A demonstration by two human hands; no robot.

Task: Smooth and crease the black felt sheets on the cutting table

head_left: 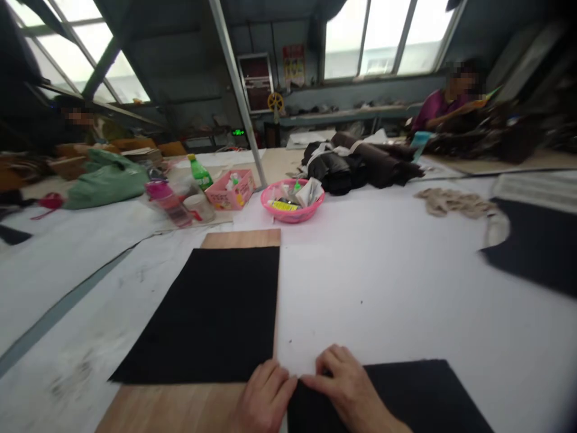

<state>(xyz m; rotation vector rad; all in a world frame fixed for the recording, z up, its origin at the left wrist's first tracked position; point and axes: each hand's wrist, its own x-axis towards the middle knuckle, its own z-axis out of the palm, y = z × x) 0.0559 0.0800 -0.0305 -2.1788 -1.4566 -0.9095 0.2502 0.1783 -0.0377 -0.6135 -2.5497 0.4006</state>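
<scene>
At the bottom centre, the left hand (264, 400) and right hand (349, 391) rest flat, fingers together, on a black sheet's (406, 397) corner, probably steadying it beside another black sheet (211, 316) on a board (241, 239).

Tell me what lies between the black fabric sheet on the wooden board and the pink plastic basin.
Head view: only the bare end of the wooden board and white table cover separate the black fabric sheet from the pink plastic basin.

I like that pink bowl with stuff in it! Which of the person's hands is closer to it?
Left, but only slightly. The left hand lies almost straight below the pink bowl; the right hand sits beside it, further right. Both are far from it.
</scene>
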